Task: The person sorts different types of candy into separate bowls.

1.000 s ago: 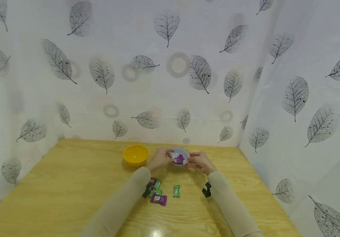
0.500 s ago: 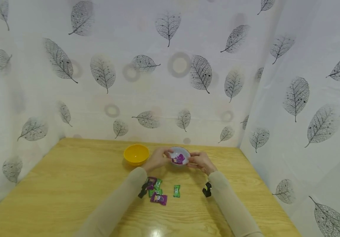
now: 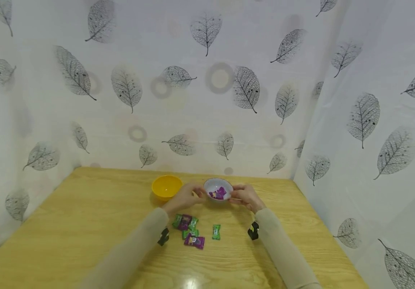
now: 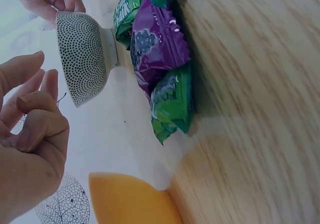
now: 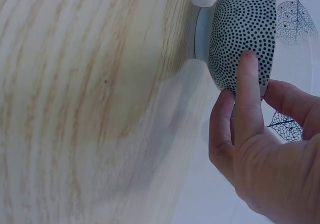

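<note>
A white bowl with black dots [image 3: 210,183] stands at the back of the table, with purple-wrapped candy [image 3: 218,193] inside. My right hand [image 3: 244,196] grips its right side; in the right wrist view, the fingers [image 5: 247,91] lie along the dotted outside and the thumb is at the rim. My left hand [image 3: 187,196] is just left of the bowl, apart from it, with loosely bent fingers [image 4: 42,111] and nothing held. Several green and purple candies [image 3: 185,222] lie in a cluster nearer me, and one green candy [image 3: 216,232] lies alone to their right.
A yellow-orange bowl [image 3: 166,187] stands at the back left, close behind my left hand. The wooden table [image 3: 95,216] meets a leaf-patterned curtain [image 3: 178,116] at the back and a curtain side on the right.
My left hand has let go of the dotted bowl and moved left, toward the yellow bowl. The right hand keeps its hold, and the dotted bowl stays in place.
</note>
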A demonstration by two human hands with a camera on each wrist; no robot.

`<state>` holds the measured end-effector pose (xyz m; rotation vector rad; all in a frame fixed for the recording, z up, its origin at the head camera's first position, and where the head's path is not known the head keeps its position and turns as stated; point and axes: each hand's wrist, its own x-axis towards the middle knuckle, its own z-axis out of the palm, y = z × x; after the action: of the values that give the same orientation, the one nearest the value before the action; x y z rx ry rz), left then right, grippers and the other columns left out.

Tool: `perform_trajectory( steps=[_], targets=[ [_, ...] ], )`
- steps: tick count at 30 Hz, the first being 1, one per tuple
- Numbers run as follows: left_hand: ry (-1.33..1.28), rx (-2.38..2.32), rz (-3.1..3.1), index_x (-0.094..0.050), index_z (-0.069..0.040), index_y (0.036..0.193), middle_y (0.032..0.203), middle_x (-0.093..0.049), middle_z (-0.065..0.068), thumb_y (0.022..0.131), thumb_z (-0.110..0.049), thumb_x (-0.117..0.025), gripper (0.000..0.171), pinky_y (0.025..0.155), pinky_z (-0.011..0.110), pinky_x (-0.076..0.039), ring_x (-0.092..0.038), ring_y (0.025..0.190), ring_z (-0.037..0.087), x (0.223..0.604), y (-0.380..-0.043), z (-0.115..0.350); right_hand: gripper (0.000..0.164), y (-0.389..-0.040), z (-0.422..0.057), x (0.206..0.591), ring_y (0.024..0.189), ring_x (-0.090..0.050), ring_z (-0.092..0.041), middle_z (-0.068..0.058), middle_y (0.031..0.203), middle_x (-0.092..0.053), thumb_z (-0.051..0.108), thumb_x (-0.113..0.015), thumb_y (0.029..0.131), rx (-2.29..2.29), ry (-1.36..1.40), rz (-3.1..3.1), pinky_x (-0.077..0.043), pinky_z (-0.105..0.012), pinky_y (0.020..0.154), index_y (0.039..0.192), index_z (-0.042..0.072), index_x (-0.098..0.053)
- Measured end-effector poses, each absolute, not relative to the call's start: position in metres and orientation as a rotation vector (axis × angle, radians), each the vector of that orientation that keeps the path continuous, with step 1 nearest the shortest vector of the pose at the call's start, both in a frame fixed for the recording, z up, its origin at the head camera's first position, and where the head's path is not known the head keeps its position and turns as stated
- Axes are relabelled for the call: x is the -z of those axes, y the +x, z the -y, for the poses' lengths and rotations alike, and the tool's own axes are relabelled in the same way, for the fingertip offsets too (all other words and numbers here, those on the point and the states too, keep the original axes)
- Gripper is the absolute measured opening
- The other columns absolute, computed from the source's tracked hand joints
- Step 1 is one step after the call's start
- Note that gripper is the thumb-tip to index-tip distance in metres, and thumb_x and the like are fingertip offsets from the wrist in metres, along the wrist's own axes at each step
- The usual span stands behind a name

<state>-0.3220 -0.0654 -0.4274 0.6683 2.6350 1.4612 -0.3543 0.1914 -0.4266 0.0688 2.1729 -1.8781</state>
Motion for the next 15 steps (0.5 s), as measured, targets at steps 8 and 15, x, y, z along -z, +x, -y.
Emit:
perform_trajectory(
  steps=[8, 15],
  targets=[
    [0.673, -1.488, -2.546, -0.069, -0.004, 0.109, 0.095, -0.066, 0.006, 0.087, -0.007, -0.07, 0.022, 0.076, 0.028, -0.052, -0.058, 0.086, 0.019, 0.432, -0.308, 0.086, 0.045, -0.355, -0.191, 0.425, 0.088, -0.071, -0.023, -0.037, 0.133, -0.049, -0.007, -0.054, 0.094, 1.87, 0.074, -2.167, -0.059, -0.031, 0.084, 0.138, -0.015, -0.044],
    [0.728, -1.399, -2.475, -0.068, -0.004, 0.114, 0.092, -0.067, 0.001, 0.087, -0.011, -0.072, 0.028, 0.077, 0.029, -0.054, -0.061, 0.084, 0.019, 0.438, -0.291, 0.099, 0.044, -0.355, -0.192, 0.428, 0.103, -0.068, -0.033, -0.034, 0.132, -0.052, -0.005, -0.055, 0.094, 1.87, 0.082, -2.171, -0.058, -0.032, 0.087, 0.137, -0.012, -0.046]
  ],
)
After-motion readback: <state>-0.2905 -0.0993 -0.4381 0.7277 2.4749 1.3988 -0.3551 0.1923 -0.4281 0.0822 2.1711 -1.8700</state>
